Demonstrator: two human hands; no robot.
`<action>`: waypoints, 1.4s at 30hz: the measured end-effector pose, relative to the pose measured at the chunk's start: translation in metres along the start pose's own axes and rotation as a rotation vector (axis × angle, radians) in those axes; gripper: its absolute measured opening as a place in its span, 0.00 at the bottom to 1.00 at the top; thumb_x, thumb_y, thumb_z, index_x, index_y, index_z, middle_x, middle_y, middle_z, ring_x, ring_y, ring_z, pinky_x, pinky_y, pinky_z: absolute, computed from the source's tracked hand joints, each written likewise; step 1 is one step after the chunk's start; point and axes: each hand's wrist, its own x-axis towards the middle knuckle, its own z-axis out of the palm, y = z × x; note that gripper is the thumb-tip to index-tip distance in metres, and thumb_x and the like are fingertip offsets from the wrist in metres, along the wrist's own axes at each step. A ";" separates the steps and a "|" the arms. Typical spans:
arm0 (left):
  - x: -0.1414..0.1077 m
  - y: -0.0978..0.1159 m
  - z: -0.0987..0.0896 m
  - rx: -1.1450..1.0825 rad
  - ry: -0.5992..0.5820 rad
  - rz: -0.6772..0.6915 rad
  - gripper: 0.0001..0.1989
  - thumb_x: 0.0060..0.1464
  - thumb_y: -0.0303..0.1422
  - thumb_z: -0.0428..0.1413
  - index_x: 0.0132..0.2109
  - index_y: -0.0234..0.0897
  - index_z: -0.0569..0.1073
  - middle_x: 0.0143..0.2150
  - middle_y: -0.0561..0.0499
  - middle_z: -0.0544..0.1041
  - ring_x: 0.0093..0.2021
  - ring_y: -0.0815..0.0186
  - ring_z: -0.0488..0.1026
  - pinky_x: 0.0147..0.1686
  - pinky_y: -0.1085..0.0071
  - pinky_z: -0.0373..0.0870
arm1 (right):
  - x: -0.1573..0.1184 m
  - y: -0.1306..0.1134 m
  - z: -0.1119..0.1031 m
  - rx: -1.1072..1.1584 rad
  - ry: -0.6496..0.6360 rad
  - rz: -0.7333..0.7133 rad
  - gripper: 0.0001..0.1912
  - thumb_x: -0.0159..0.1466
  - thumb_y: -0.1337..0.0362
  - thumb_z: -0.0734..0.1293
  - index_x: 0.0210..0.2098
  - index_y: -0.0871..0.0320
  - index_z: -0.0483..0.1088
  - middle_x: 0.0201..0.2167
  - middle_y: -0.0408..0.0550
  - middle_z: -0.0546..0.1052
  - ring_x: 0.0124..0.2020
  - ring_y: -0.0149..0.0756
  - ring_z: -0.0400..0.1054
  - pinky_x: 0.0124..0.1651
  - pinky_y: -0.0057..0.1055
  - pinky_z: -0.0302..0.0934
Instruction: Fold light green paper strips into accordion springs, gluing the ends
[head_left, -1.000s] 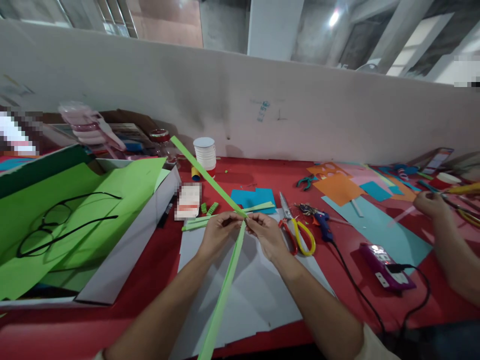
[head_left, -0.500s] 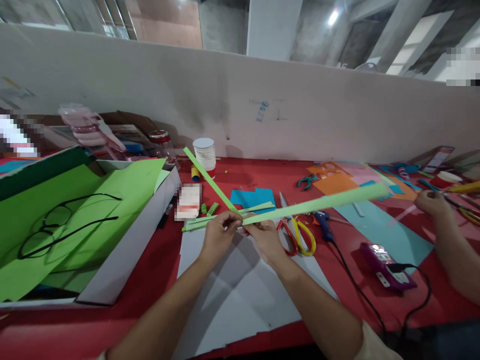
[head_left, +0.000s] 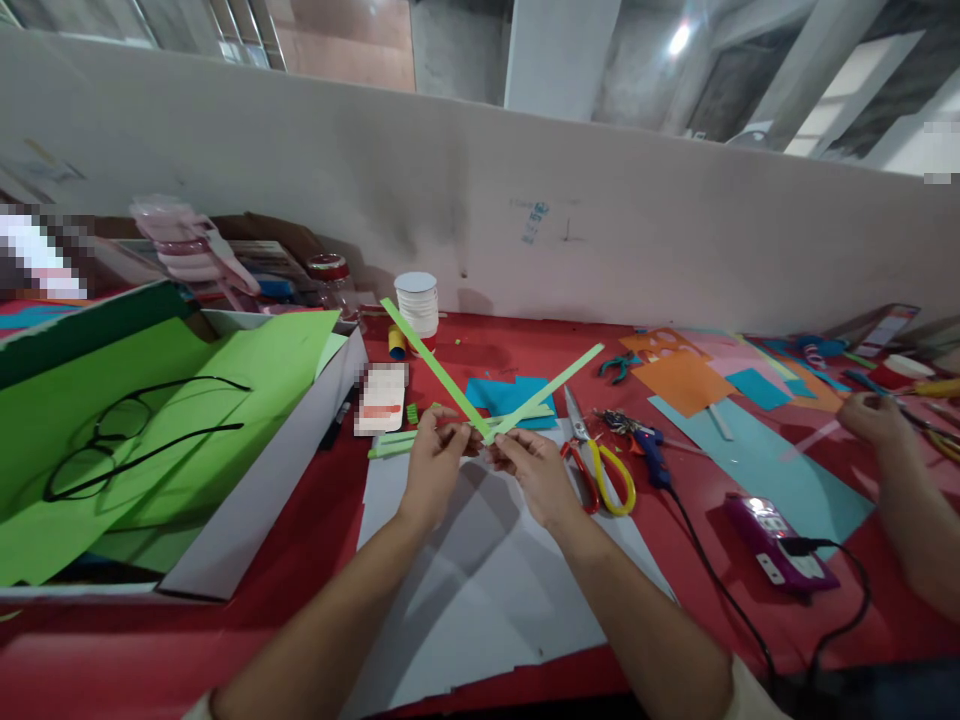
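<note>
Pinched between the fingertips of both hands is a light green paper strip [head_left: 435, 368], its two arms meeting in a V at my fingers. My left hand [head_left: 437, 458] is closed on the arm that slants up to the left. The other arm, rising to the right, leaves the closed fingers of my right hand [head_left: 531, 468]. Whether it is one folded strip or two, I cannot tell. Beneath the hands lie white paper sheets [head_left: 480, 600], with more green strips [head_left: 397, 443] just behind them. Scissors [head_left: 600, 465] with red and yellow handles lie beside my right hand.
A white box [head_left: 255, 480] with green paper and glasses [head_left: 127, 440] stands left. Behind are a cup [head_left: 417, 305] and blue paper [head_left: 502, 398]. A glue gun [head_left: 651, 455], a purple power box [head_left: 780, 545] and another person's hand [head_left: 870, 420] are on the right.
The right-hand arm of the green strip swung from low and nearly level, close to the camera, to a steeper slant away. The view shifted slightly.
</note>
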 end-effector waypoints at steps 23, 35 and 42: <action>0.003 0.008 -0.005 -0.126 -0.074 -0.357 0.09 0.34 0.29 0.66 0.28 0.33 0.77 0.25 0.51 0.76 0.25 0.72 0.70 0.27 0.75 0.67 | -0.001 -0.009 -0.001 0.003 0.040 0.096 0.10 0.50 0.59 0.70 0.25 0.60 0.72 0.21 0.43 0.75 0.22 0.29 0.68 0.28 0.27 0.58; 0.002 0.008 -0.005 -0.162 -0.159 -0.458 0.07 0.37 0.27 0.65 0.28 0.31 0.76 0.27 0.50 0.77 0.28 0.70 0.73 0.34 0.73 0.72 | 0.001 -0.004 -0.004 -0.091 0.020 0.014 0.10 0.51 0.58 0.70 0.24 0.58 0.70 0.17 0.39 0.70 0.21 0.28 0.63 0.28 0.27 0.57; 0.004 0.007 -0.005 -0.283 -0.124 -0.480 0.07 0.36 0.24 0.65 0.27 0.31 0.76 0.26 0.51 0.76 0.27 0.72 0.73 0.32 0.77 0.73 | 0.000 -0.007 -0.002 0.048 -0.019 -0.019 0.10 0.50 0.59 0.71 0.23 0.58 0.68 0.19 0.39 0.71 0.23 0.27 0.63 0.31 0.26 0.57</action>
